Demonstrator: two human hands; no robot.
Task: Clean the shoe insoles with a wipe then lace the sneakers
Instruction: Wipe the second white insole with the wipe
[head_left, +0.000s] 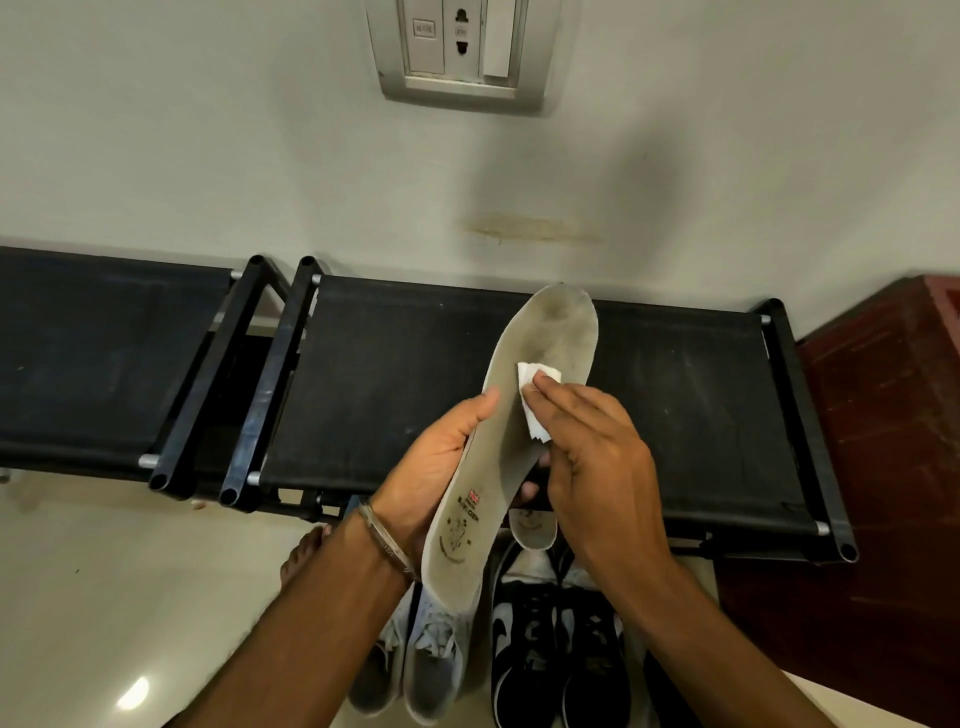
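Observation:
A long grey insole (483, 467) with a printed logo near its heel is held up over the black rack, toe end pointing away. My left hand (441, 467) grips it around the middle, thumb on the top face. My right hand (592, 457) presses a small folded white wipe (535, 402) against the insole's upper face near the ball area. A second insole's heel (532, 530) peeks out just below my right hand. On the floor beneath stand a pair of light grey sneakers (426, 660) and a pair of black sneakers with white marks (561, 644).
Two black fabric-topped racks (389, 374) stand side by side against the white wall. A dark red wooden cabinet (883, 441) fills the right side. A socket plate (460, 52) is on the wall above. A bare foot (304, 553) shows on the pale tiled floor.

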